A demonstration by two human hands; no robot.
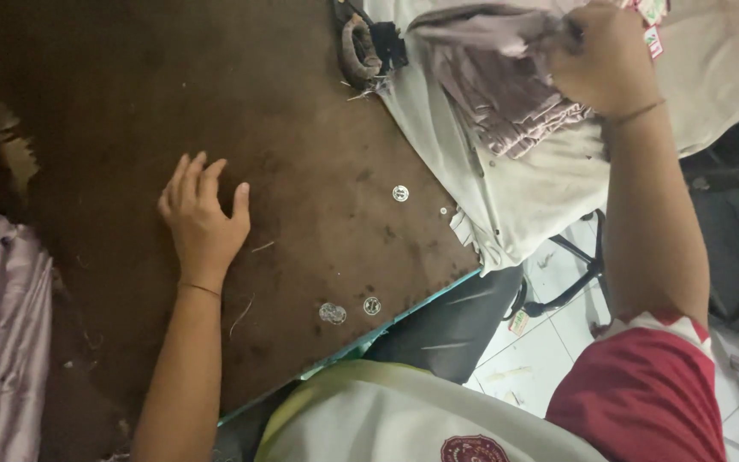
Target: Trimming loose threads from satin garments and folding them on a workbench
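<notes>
Dark brown worktable (301,111) is filling most of the view, surface scuffed, teal edge running along at 5 o'clock. Left hand (203,218) is lying palm-down on the bare tabletop, fingers spread apart, gripping nothing. Right hand (605,56) is sitting at 1 o'clock, fist clamped on a bunch of mauve pleated fabric (498,94). That fabric is draping over a pale grey-white garment (523,188), which is hanging off the table edge toward 4 o'clock. Three small round clear discs are lying on the table: one (400,193) at 3 o'clock from the left hand, two more (333,313) (372,305) near the table edge at 5 o'clock. Dark tool with a curved handle (369,47) is sitting at 12 o'clock, just beside the garment. Shiny lilac cloth (2,342) is bunching at 8 o'clock. White floor tiles (540,342) and a chair base (575,274) are showing below the table
</notes>
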